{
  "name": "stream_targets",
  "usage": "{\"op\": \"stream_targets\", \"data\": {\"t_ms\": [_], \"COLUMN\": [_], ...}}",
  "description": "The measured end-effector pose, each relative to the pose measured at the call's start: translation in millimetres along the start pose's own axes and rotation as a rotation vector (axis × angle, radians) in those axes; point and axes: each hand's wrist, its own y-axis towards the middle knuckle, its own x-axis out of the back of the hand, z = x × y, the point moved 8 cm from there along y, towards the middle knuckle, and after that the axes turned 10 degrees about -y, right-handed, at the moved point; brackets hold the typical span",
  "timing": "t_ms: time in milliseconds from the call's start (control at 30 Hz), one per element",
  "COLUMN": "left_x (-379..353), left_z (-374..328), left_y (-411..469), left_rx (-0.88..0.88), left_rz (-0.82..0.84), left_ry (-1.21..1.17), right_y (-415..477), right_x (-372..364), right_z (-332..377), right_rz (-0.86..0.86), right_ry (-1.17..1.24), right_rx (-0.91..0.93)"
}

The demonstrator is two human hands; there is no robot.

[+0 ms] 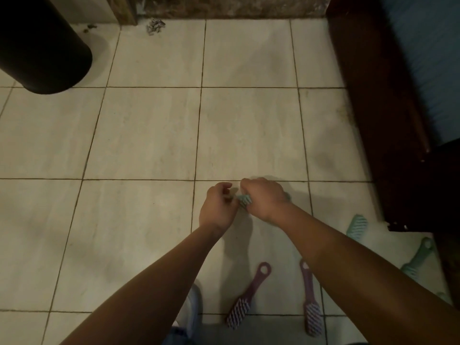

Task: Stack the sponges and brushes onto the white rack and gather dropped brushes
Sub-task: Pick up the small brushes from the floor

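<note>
Gripping teal brush [245, 200] in right hand [263, 200], fingers clenched round its handle, above tiled floor [149, 135]. Left hand [219, 207] just left of that brush, fingers curled at its bristle end; cannot tell whether pinching. Lying on floor nearer than held brush: two purple brushes [249, 295]. Right of it: two loose teal brushes [357, 226].

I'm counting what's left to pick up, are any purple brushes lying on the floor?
Yes, one purple brush and a second purple brush lie loose on the tiled floor.
</note>
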Motion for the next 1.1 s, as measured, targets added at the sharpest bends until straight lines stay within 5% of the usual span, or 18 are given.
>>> {"op": "stream_targets", "data": {"t_ms": [167,467,633,933,1100], "left_x": [-22,-95,-133,-175,-183], "left_z": [-20,-65,-82,-84,-74], "left_y": [-1,-25,-47,-80,-87], "left_rx": [0.150,0.295,0.230,0.118,0.177], "left_rz": [0.084,0.228,0.357,0.444,0.488], "left_ry": [-0.413,-0.666,-0.529,-0.295,-0.260], "right_y": [-17,-69,-143,-205,-206], "right_x": [3,10,-18,-71,-83], "right_z": [-49,-111,-162,-191,-196], "right_rz": [-0.038,-0.203,-0.493,-0.243,-0.195], "right_ry": [0.812,1.162,1.016,0.562,0.601], "right_rx": [-0.384,-0.498,-0.734,-0.991,-1.068]}}
